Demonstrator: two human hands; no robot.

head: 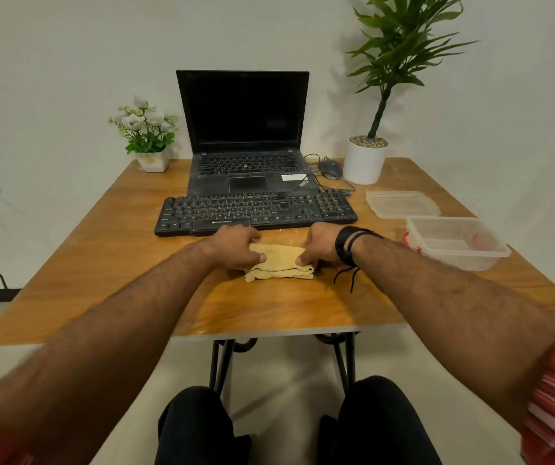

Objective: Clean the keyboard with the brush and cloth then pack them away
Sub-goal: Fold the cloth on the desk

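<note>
We pinch the yellow cloth [281, 261] with left hand [236, 245] and right hand [319, 245] just before the keyboard [256, 209], folding it compact for packing.

The scene is viewed from a single wide-angle camera worn on the head, aimed forward and down across the wooden table [128, 263]. The table's near edge is seen from close above, its far edge against the wall farther off. Straight lines are bowed outward toward the frame's borders.
</note>
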